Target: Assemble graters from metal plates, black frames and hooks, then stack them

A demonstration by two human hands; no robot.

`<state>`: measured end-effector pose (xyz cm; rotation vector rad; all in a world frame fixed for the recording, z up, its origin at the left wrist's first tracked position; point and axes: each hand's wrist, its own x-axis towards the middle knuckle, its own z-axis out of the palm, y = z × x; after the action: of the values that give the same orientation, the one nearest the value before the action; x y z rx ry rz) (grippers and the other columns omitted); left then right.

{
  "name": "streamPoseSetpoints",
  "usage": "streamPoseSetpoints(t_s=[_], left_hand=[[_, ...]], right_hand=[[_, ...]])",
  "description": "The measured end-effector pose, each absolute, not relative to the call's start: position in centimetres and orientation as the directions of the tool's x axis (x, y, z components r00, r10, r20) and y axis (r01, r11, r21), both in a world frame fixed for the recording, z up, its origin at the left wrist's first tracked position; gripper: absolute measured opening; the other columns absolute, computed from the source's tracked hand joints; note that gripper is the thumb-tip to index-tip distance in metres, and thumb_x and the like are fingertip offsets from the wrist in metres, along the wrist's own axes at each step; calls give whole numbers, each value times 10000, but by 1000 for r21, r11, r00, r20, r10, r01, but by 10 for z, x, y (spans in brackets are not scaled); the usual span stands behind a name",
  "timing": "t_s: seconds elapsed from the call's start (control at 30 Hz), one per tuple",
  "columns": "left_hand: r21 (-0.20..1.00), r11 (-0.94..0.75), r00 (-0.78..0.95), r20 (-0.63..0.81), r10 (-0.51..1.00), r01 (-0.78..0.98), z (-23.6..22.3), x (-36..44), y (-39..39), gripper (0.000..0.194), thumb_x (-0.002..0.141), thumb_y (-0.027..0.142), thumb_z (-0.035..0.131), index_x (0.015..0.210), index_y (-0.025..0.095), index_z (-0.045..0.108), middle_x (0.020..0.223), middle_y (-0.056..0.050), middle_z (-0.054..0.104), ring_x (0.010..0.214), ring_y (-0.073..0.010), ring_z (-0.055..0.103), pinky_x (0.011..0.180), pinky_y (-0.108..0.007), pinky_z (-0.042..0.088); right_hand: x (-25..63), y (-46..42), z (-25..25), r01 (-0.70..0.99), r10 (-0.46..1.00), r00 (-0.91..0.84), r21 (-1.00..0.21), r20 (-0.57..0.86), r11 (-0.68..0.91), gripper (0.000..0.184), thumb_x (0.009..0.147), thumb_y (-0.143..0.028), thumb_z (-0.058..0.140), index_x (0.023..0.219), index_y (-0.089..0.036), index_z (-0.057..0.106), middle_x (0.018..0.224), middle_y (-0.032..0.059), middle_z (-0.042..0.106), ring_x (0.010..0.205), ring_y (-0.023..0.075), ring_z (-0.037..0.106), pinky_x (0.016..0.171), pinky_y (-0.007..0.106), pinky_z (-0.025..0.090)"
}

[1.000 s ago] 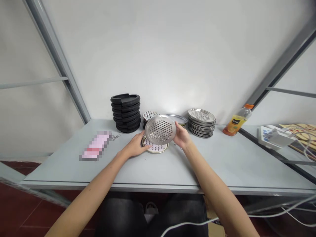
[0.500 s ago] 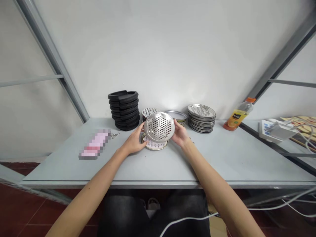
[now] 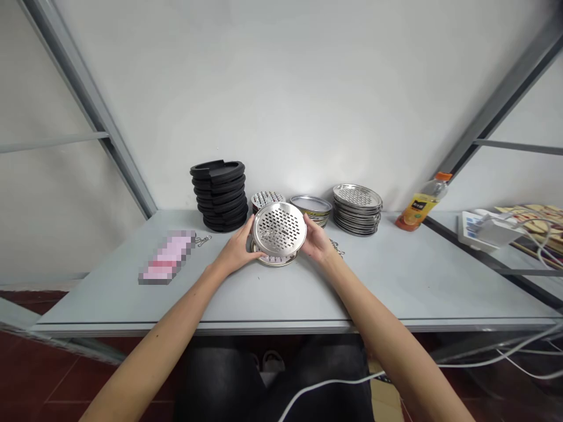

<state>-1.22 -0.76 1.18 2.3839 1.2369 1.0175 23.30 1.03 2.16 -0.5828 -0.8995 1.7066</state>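
Both my hands hold a perforated steel disc (image 3: 279,228) by opposite sides of its rim, just above the table. My left hand (image 3: 236,252) grips its left edge and my right hand (image 3: 315,244) its right edge. Directly under it lies a round metal-rimmed dish (image 3: 275,260) with a pale perforated face, mostly hidden by the disc. The disc's lower edge is very close to the dish, perhaps touching. Behind them stand a small stack of perforated discs (image 3: 267,199) and a stack of shallow gold-edged metal dishes (image 3: 312,210).
A tall stack of black rubber rings (image 3: 219,196) and a stack of steel discs (image 3: 357,210) stand along the wall. A blurred pink packet (image 3: 167,258) lies left, with a juice bottle (image 3: 422,202) and a power strip (image 3: 484,231) right.
The steel disc has moved left and now sits flatter, more squarely over the dish beneath it. Both hands still hold it.
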Motion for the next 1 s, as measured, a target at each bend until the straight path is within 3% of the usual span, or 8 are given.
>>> streamPoseSetpoints(t_s=[0.17, 0.3, 0.43, 0.67, 0.9, 1.0], left_hand=[[507, -613, 401, 471, 786, 606, 12, -13, -8, 1129, 665, 495, 777, 1519, 237, 84, 1516, -128, 329, 1300, -321, 434, 1042, -408, 403], [500, -630, 417, 477, 773, 594, 10, -13, -7, 1141, 633, 543, 783, 1512, 207, 138, 1488, -150, 369, 1287, -331, 448, 1028, -421, 416], [510, -636, 447, 453, 771, 580, 11, -13, -8, 1136, 636, 562, 773, 1509, 190, 150, 1456, -161, 410, 1261, -336, 473, 1018, -439, 426], [521, -656, 459, 469, 755, 547, 14, -11, -10, 827, 768, 503, 679, 1456, 232, 310, 1392, -113, 486, 1222, -286, 505, 1007, -422, 446], [501, -654, 480, 445, 756, 567, 12, -10, -11, 1011, 648, 541, 767, 1472, 231, 270, 1426, -118, 440, 1292, -315, 432, 1051, -444, 408], [485, -665, 509, 429, 747, 567, 14, -10, -12, 1062, 619, 546, 788, 1478, 219, 256, 1443, -127, 418, 1314, -321, 403, 1080, -450, 375]], right_hand=[[232, 6, 27, -605, 956, -285, -787, 70, -123, 284, 797, -459, 609, 972, -241, 656, 1001, 39, 718, 1078, 269, 603, 914, 438, 489], [229, -1, 36, -593, 974, -218, -801, 58, -85, 203, 795, -377, 603, 957, -267, 655, 965, -2, 725, 1059, 246, 614, 927, 418, 480], [229, -2, 40, -570, 980, -196, -816, 25, -93, 242, 764, -308, 564, 973, -237, 662, 917, 12, 736, 1006, 264, 638, 912, 425, 483], [229, 8, 26, -569, 976, -214, -807, -42, -159, 211, 734, -343, 561, 883, -226, 656, 829, 29, 737, 935, 279, 657, 884, 445, 496], [227, 10, 22, -564, 979, -195, -810, -55, -158, 228, 738, -363, 577, 899, -224, 658, 834, 30, 735, 913, 271, 659, 869, 435, 504], [226, 11, 20, -541, 992, -111, -834, -63, -113, 227, 734, -350, 605, 916, -224, 659, 856, 16, 731, 911, 241, 650, 872, 395, 500]])
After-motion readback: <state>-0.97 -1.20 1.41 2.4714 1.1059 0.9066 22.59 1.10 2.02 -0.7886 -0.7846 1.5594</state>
